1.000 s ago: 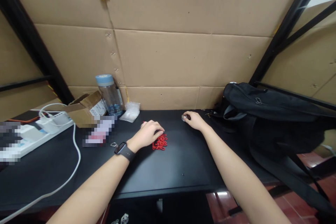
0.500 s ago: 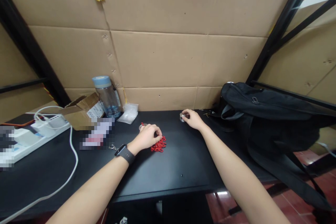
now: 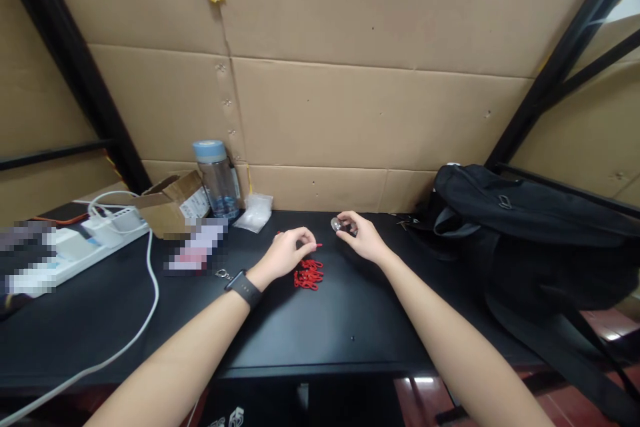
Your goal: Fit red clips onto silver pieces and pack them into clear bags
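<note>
My left hand, with a dark watch on its wrist, pinches a thin red cord whose tip sticks out past the fingertips. Just below that hand a small heap of red cord loops lies on the black table. To the right, my right hand grips a small round shiny disc between thumb and fingers, its face turned to the left. A gap separates the two hands. A metal clasp rests beside the watch.
At the left stand a blue-lidded bottle, an open cardboard box and a white power strip with a cable. A clear plastic bag lies near the cardboard wall. A black backpack fills the right side.
My left hand has lifted off the red heap with a piece of red cord between its fingers. My right hand has brought the disc left, closer to my left hand. The view has shifted slightly.
</note>
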{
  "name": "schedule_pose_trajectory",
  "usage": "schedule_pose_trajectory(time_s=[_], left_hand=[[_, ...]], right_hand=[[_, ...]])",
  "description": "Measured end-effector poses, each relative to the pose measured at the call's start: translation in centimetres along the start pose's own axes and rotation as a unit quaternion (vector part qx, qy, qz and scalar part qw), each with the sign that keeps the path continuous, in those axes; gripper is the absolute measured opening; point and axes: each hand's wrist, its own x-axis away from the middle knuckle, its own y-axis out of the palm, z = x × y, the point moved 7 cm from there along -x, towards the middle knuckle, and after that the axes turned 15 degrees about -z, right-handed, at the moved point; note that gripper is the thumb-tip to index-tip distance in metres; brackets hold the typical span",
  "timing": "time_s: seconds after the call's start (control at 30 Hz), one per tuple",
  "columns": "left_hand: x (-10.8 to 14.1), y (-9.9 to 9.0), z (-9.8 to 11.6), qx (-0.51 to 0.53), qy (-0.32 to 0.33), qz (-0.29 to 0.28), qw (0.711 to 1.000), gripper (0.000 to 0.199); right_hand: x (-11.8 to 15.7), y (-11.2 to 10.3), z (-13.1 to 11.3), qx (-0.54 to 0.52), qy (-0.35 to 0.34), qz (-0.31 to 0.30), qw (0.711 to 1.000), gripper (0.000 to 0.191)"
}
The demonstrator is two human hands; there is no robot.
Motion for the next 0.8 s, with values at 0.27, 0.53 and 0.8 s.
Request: schedule_pose_trajectory(time_s=[0.27,0.53,0.8], left_hand=[[0.3,-1.0,0.5,0.056,0.032,0.064,0.996,0.024],[0.7,-1.4,1.4,0.032,0.061,0.113,0.991,0.020],[1.2,-1.9,1.8,-0.025,0.020,0.128,0.991,0.014]], right_hand=[[0.4,2.9,-4.9,-0.168,-0.045,-0.029,0.984,0.039],[1.0,3.2,-7.0,-0.176,-0.077,-0.009,0.981,0.038],[1.0,3.7,-7.1,-0.189,-0.088,-0.018,0.978,0.039]])
